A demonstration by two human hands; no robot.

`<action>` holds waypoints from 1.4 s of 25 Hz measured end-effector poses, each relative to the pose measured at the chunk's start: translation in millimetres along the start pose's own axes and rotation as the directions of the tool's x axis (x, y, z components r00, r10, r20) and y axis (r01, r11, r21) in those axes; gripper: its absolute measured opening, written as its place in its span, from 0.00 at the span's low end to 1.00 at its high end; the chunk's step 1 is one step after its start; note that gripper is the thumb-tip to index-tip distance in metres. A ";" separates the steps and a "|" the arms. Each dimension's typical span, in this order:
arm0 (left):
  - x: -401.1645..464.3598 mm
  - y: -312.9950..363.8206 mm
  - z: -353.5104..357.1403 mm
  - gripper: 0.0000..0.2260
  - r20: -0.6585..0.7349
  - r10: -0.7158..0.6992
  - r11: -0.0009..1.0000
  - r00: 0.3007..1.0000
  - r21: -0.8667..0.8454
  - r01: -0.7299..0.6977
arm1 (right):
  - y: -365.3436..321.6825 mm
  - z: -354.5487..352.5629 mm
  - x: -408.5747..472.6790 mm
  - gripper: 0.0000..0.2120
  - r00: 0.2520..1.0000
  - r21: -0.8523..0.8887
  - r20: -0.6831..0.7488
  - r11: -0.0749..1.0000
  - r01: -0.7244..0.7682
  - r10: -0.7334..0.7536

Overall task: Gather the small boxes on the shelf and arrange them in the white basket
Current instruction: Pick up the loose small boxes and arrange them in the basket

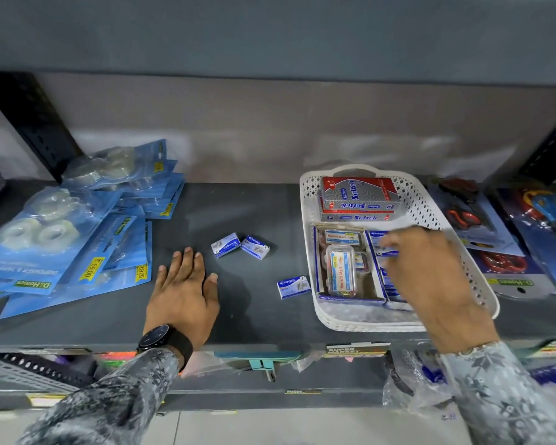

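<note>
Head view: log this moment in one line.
left hand flat on shelf | right hand in basket | three small boxes outside

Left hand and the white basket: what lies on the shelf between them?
In the head view, three small blue-and-white boxes: two side by side beyond the left hand, one just left of the white basket. Otherwise bare shelf.

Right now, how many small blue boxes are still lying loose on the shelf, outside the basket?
3: two side by side mid-shelf, beyond the left hand, and one just left of the white basket. None seems hidden.
</note>
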State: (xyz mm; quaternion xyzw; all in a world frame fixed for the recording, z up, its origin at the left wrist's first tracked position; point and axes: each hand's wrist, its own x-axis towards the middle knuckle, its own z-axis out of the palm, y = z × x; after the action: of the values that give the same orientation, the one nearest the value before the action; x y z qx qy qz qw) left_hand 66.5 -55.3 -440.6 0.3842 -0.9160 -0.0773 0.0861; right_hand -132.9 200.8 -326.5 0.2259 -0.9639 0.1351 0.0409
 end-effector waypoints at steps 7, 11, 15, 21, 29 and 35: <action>0.8 0.0 0.1 0.32 0.006 -0.004 1.000 1.000 -0.026 0.004 | -159.9 61.7 26.0 0.22 0.715 0.246 0.141 0.723 0.645 -0.685; -0.1 0.1 -0.2 0.32 0.007 0.007 1.000 1.000 -0.025 -0.006 | -186.1 91.4 42.5 0.19 0.649 0.131 0.261 0.692 0.710 -0.715; 0.8 1.0 -0.2 0.31 0.025 0.007 1.000 1.000 -0.008 -0.007 | -184.1 88.0 42.2 0.17 0.685 0.109 0.233 0.718 0.687 -0.691; 6.5 24.7 -14.2 0.29 0.090 0.040 0.999 0.995 -0.020 -0.038 | -131.8 34.9 20.4 0.14 0.812 0.293 0.027 0.781 0.552 -0.584; 14.2 45.3 10.2 0.28 0.109 0.093 0.995 0.990 0.028 -0.096 | 2.6 -3.8 11.2 0.16 0.954 0.219 -0.105 0.929 0.299 -0.283; 14.4 46.1 12.9 0.27 0.072 0.105 0.993 0.992 0.054 -0.109 | 80.2 -13.1 0.0 0.16 0.999 -0.010 0.050 1.000 0.004 -0.003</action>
State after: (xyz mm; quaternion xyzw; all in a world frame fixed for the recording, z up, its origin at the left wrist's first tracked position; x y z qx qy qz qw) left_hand 22.0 -32.7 -442.1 0.3340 -0.9395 -0.0594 0.0474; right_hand -168.4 273.6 -333.4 0.2308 -0.9648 0.1245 0.0181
